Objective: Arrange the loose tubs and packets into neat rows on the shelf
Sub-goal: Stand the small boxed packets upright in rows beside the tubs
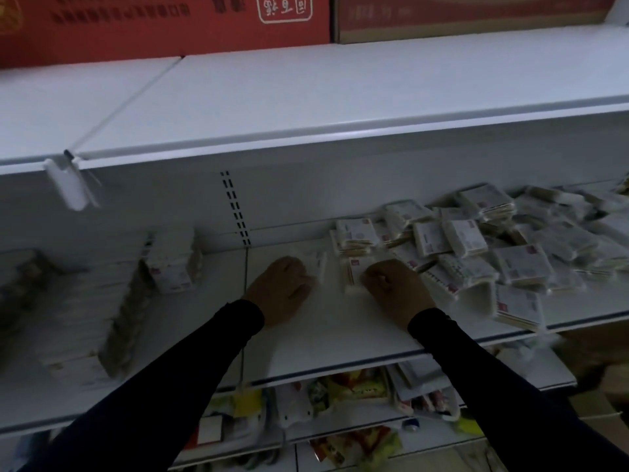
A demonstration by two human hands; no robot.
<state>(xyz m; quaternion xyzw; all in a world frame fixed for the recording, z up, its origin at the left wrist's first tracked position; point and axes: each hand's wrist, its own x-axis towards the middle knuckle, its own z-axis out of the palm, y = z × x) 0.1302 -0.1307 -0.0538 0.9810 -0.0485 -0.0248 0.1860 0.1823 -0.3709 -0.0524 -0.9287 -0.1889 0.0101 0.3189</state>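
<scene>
On the white middle shelf [340, 338], my left hand [282, 287] grips a pale, blurred packet [315, 264] at its right side. My right hand [394, 287] holds a small stack of white packets [352, 270] with red labels by its near end. The two hands sit side by side, a short gap between them. To the right lies a loose heap of white packets [476, 240], tilted and overlapping. At the left stands a neat block of stacked packets [170, 264], with long blurred rows [85, 318] in front of it.
An upper white shelf [306, 107] overhangs the work area, with red cartons [163, 22] on it and a white price-tag clip [68, 185] on its edge. Lower shelves hold colourful snack bags [340, 393]. A brown box [599, 356] is at the right.
</scene>
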